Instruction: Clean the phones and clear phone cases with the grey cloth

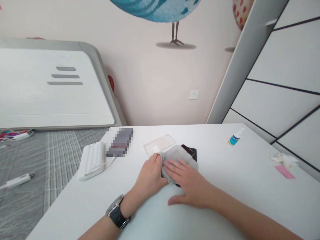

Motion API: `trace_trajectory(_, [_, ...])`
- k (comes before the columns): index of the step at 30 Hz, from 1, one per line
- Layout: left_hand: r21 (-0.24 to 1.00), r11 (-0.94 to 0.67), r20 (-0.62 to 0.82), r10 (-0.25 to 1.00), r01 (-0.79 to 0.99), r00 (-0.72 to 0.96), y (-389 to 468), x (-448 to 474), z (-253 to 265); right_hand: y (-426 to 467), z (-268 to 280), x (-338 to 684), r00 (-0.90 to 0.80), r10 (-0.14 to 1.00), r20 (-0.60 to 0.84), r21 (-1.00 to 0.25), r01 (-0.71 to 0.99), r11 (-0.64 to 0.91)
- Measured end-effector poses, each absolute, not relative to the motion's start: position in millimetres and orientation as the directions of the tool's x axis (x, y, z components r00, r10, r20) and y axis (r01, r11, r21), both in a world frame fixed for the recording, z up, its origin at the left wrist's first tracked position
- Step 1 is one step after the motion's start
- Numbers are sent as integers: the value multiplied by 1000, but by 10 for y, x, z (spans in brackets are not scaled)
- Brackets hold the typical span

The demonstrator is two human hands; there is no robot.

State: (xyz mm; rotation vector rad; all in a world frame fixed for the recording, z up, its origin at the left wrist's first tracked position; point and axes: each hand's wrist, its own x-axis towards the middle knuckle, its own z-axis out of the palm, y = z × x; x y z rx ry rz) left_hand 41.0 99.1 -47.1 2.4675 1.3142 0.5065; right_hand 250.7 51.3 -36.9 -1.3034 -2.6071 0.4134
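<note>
A grey cloth [178, 152] lies bunched over a dark phone [187, 149], hiding most of it. My left hand [151, 173] is closed around the covered phone's left side, against the cloth's folded edge. Stretched flat across the cloth is my right hand [190, 181], fingers extended and thumb apart. Another flat dark piece [194, 154] shows just beyond the phone's right end; what it is stays hidden. A clear phone case [160, 144] rests on the white table behind my hands.
On the table's left are a white power strip or charger [92, 160] with a cable, and a pixelated dark panel [120, 142]. A small spray bottle [235, 137] stands right, with a crumpled white tissue [285, 160] and pink slip [285, 171] farther over. A bed [22, 206] adjoins left.
</note>
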Motion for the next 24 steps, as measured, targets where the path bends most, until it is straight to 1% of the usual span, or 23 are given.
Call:
trace_trajectory(1, [407, -537, 166, 839, 739, 518, 992, 410, -474, 503, -367, 2488, -636, 770, 49, -365, 706, 607])
trace_trajectory(2, [405, -536, 168, 840, 741, 516, 993, 410, -475, 512, -365, 2497, -635, 771, 53, -375, 703, 605])
trace_trajectory(3, [415, -535, 170, 840, 736, 515, 995, 411, -475, 538, -362, 2531, -593, 803, 57, -362, 738, 570])
trace_trajectory(5, [449, -530, 174, 841, 719, 512, 998, 411, -473, 609, -361, 2639, -432, 899, 69, -297, 852, 432])
trace_trajectory(7, [477, -532, 173, 837, 699, 519, 999, 411, -471, 645, -366, 2709, -303, 950, 80, -242, 918, 314])
trace_trajectory(8, [477, -533, 170, 836, 699, 521, 999, 411, -471, 638, -370, 2706, -308, 949, 75, -237, 918, 317])
trace_trajectory(9, [465, -530, 165, 839, 709, 519, 998, 412, -471, 615, -374, 2679, -362, 930, 64, -252, 896, 366])
trace_trajectory(11, [420, -530, 152, 841, 737, 519, 996, 414, -471, 554, -378, 2592, -535, 843, 48, -327, 789, 520])
trace_trajectory(12, [396, -529, 144, 843, 751, 518, 996, 416, -470, 534, -376, 2558, -606, 794, 50, -366, 729, 579])
trace_trajectory(13, [379, -529, 137, 844, 760, 519, 996, 418, -468, 530, -371, 2544, -639, 767, 55, -392, 693, 605])
trace_trajectory(14, [376, -530, 136, 843, 760, 521, 997, 420, -466, 543, -365, 2556, -630, 774, 62, -399, 695, 598])
trace_trajectory(15, [388, -533, 139, 840, 752, 524, 999, 421, -463, 570, -358, 2590, -585, 809, 66, -385, 733, 561])
trace_trajectory(17, [434, -535, 153, 837, 725, 526, 1003, 422, -459, 634, -347, 2683, -433, 899, 68, -317, 845, 431])
trace_trajectory(19, [468, -535, 160, 834, 703, 529, 1004, 420, -460, 658, -349, 2725, -329, 942, 71, -255, 907, 336])
trace_trajectory(20, [466, -536, 161, 834, 704, 528, 1003, 419, -463, 643, -354, 2708, -339, 938, 69, -248, 905, 345])
trace_trajectory(21, [449, -538, 159, 834, 714, 528, 1000, 419, -466, 615, -362, 2668, -393, 917, 61, -261, 881, 395])
trace_trajectory(23, [394, -539, 151, 837, 745, 526, 993, 419, -470, 547, -380, 2564, -547, 835, 52, -322, 782, 533])
trace_trajectory(24, [370, -536, 146, 840, 759, 522, 991, 419, -469, 526, -387, 2527, -601, 798, 53, -351, 736, 578])
